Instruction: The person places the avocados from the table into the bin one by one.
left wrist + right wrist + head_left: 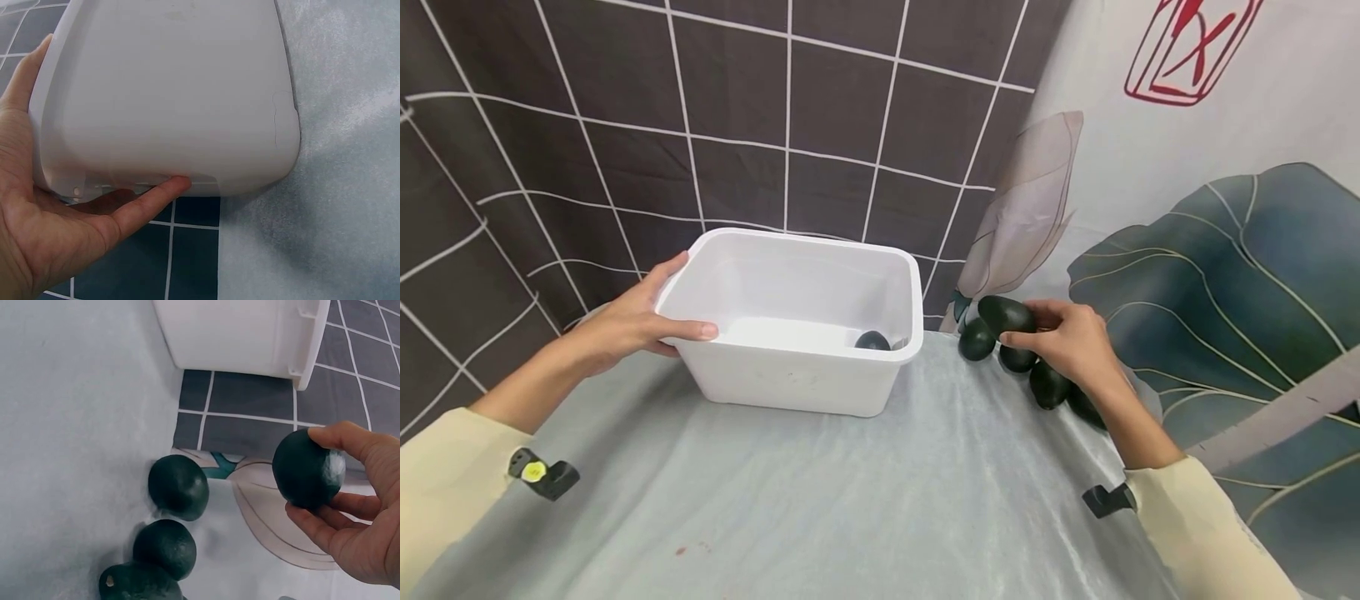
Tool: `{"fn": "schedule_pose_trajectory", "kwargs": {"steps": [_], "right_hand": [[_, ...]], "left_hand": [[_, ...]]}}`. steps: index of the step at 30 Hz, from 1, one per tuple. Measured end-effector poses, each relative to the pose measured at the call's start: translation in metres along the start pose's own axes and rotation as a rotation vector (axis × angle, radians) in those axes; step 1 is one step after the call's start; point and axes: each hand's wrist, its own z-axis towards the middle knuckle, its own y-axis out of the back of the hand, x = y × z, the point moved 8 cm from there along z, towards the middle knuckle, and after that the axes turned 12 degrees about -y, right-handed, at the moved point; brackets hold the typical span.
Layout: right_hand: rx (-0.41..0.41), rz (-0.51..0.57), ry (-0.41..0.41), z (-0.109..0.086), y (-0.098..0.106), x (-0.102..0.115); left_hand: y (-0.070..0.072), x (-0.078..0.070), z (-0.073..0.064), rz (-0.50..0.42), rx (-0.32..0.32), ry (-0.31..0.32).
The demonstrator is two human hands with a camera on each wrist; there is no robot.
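Observation:
A white plastic bin (790,377) stands at the middle of the table, one dark green avocado (872,340) showing inside near its right end. My left hand (625,323) grips the bin's left end, thumb along the rim and fingers under it, as the left wrist view also shows. To the right of the bin, my right hand (1069,340) pinches a dark green avocado (306,470) between thumb and fingers. In the right wrist view this fruit is held off the cloth. Several more avocados (179,487) lie in a row below that hand, partly hidden by it in the head view.
A pale grey-green cloth (820,508) covers the table. Behind the bin hangs a dark curtain (737,108) with a white grid. On the right is a white printed sheet (1150,167) with large blue-green leaves.

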Motion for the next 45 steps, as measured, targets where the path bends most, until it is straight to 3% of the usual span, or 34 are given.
{"fn": "schedule_pose_trajectory", "kwargs": {"steps": [17, 38, 45], "right_hand": [[-0.021, 0.041, 0.052, 0.000, 0.001, 0.025], [-0.021, 0.078, 0.048, 0.005, 0.000, 0.041], [-0.026, 0.113, 0.084, 0.007, -0.002, 0.047]], "left_hand": [[0.000, 0.001, 0.000, 0.000, 0.003, 0.001], [0.000, 0.000, -0.001, 0.004, 0.020, 0.000], [0.000, 0.000, 0.000, 0.002, 0.019, -0.001]]}}
